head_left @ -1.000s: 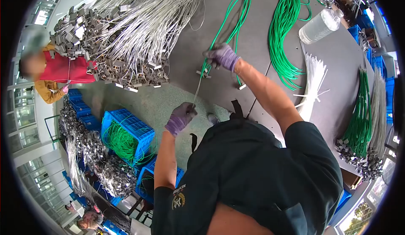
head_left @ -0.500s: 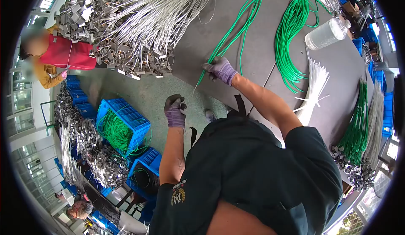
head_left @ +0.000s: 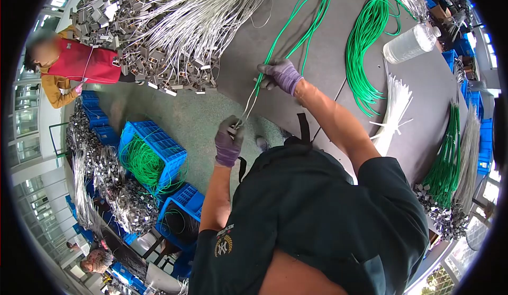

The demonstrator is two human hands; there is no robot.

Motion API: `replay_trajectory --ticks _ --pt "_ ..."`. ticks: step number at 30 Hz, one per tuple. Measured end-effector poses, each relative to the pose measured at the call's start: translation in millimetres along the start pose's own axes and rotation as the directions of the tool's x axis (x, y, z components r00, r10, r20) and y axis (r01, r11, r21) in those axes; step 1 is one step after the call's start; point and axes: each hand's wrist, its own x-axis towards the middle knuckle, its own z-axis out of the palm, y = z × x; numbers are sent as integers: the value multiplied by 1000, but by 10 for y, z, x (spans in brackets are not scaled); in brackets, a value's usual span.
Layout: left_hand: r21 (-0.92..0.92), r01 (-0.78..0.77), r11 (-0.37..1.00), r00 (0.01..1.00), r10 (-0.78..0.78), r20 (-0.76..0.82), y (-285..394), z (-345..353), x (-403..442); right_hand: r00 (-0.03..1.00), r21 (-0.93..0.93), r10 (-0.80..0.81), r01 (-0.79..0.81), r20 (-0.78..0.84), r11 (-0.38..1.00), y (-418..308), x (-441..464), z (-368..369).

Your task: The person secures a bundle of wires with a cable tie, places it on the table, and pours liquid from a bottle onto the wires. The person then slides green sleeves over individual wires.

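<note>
My right hand, in a purple and grey glove, is closed around a few green wires at the edge of the grey table. The wires trail back over the tabletop. Pale, silvery ends hang from the grip toward my left hand, gloved alike and held above the floor. The left fingers are closed on these wire ends, though the exact contact is partly hidden by the glove.
White cables with grey connectors are heaped at the table's left. A green wire bundle, a clear bottle and white cable ties lie to the right. Blue crates stand on the floor; a person in a red apron is beyond.
My left hand has moved up and right and closed on the pale wire ends. The right hand has shifted slightly right and up, still gripping the green wires.
</note>
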Motion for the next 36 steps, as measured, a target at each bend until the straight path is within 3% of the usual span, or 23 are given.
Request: replay_trajectory --ticks 1,2,3,4,9,13,15,16,18,19,21,24,28,30,34,36 --pt "-389 238 890 948 -301 -108 40 42 0 999 64 -11 8 51 998 69 6 18" --pt "-728 353 588 804 -588 -85 72 79 4 995 129 -26 12 101 992 133 12 39" --pt "-704 308 639 784 -590 -192 67 121 45 994 127 -26 12 105 992 188 26 58" --pt "-704 308 640 783 -591 -195 54 118 34 994 162 -35 17 108 987 217 16 97" --pt "-766 460 449 675 -737 -27 65 76 41 979 148 -16 -15 205 989 316 -111 251" --pt "-759 498 420 683 -729 44 -20 48 13 969 39 9 -19 248 999 345 -270 401" --pt "-701 597 390 729 -629 271 -71 -97 13 961 17 27 -33 274 999 354 -293 409" --pt "-701 598 388 727 -631 270 -133 -105 -6 961 15 30 -36 276 999 337 -303 417" --pt "-734 533 421 832 -418 364 -275 -92 -37 967 22 53 -60 249 998 293 -312 430" --pt "-735 532 421 832 -418 364 -259 -142 3 967 22 53 -60 249 998 279 -283 422" --pt "-627 484 611 872 -271 409 -140 -302 124 973 -39 77 -70 218 997 257 -222 402" --pt "-530 534 658 837 -325 440 -122 -434 244 965 21 75 -83 250 996 259 -211 364" --pt "-632 419 652 908 -302 290 -127 -360 238 962 99 61 -90 265 991 280 -185 370" --pt "-771 298 563 945 -289 155 -160 -267 207 947 190 35 -100 320 977 312 -115 354" --pt "-709 334 621 939 -283 194 -378 -150 258 964 227 8 -70 264 971 263 -102 327" --pt "-734 329 594 944 -232 235 -132 -139 448 967 137 28 -65 255 989 249 -125 306"
